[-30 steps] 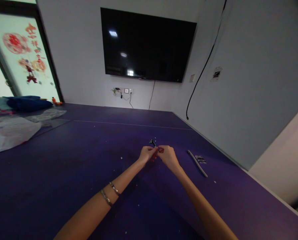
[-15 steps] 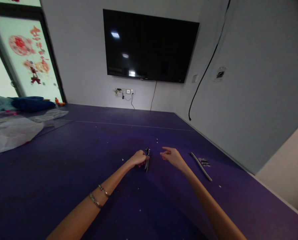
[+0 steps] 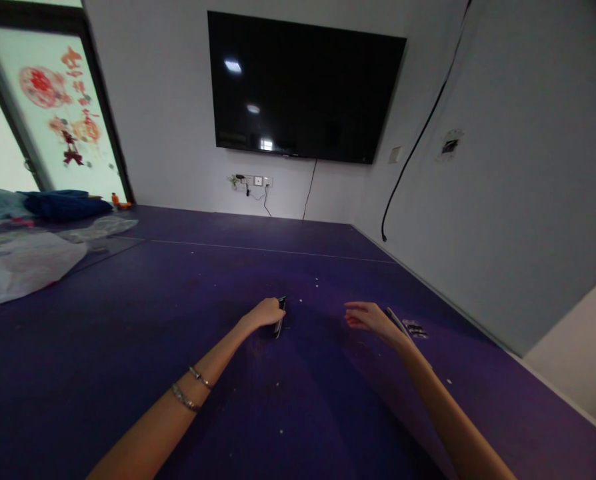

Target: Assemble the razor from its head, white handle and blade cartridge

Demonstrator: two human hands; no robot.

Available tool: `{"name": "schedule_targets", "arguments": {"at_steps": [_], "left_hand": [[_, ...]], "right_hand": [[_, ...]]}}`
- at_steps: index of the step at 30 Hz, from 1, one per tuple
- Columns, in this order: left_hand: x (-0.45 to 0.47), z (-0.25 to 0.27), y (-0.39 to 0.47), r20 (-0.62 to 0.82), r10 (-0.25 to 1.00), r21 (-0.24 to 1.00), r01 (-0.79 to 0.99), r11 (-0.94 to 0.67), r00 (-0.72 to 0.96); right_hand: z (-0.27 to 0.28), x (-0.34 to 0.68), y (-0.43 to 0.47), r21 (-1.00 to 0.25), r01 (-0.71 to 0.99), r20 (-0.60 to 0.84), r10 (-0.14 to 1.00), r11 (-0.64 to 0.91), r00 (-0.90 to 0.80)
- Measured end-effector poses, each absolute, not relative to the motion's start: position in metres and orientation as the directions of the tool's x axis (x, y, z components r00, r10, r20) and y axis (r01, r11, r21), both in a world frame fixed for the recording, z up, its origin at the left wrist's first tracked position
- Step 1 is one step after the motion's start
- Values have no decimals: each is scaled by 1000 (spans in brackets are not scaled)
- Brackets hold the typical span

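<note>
My left hand [image 3: 265, 312] is closed around a slim black-and-silver tool [image 3: 279, 327], which stands roughly upright close to the purple surface. Its exact kind is too small to make out, and my fingers cover its middle. My right hand [image 3: 368, 316] hovers to the right with its fingers stretched out and nothing in them. Just beyond my right wrist lies a long, thin pale strip [image 3: 397, 320], partly hidden by the forearm. Beside it is a small clear packet with dark pieces [image 3: 415, 329].
Small white bits [image 3: 301, 301] are scattered over the purple surface [image 3: 203, 373]. At the left lie clear plastic sheeting [image 3: 33, 267] and a folded dark blue cloth [image 3: 65, 205]. A black cable [image 3: 418, 137] hangs along the right wall; a television [image 3: 303, 87] is mounted ahead.
My left hand has shifted a little to the left with the tool. My right hand has moved right, away from it, and its forearm now covers part of the pale strip.
</note>
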State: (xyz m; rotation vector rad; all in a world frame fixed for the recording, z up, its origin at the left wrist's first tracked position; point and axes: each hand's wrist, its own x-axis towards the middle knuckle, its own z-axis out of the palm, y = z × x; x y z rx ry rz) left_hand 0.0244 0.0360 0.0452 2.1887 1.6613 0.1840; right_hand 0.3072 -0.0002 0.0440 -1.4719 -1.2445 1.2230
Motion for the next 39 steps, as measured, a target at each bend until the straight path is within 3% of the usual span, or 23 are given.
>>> {"name": "schedule_targets", "arguments": {"at_steps": [19, 25, 29, 32, 36, 39], "left_hand": [[22, 36, 39, -97, 947, 291, 919, -268, 307], [21, 39, 32, -92, 949, 308, 915, -261, 301], [18, 39, 28, -92, 951, 319, 913, -254, 297], [16, 38, 26, -100, 954, 317, 918, -240, 284], [16, 38, 22, -108, 961, 308, 927, -213, 256], [17, 38, 19, -110, 970, 294, 940, -175, 215]], "right_hand": [[26, 312, 7, -927, 310, -222, 975, -209, -7], [33, 319, 7, -916, 383, -115, 993, -116, 24], [37, 345, 10, -880, 473, 65, 975, -44, 212], [38, 376, 6, -794, 600, 134, 936, -96, 327], [38, 410, -14, -532, 807, 152, 909, -256, 389], [38, 424, -31, -390, 853, 157, 887, -348, 434]]}}
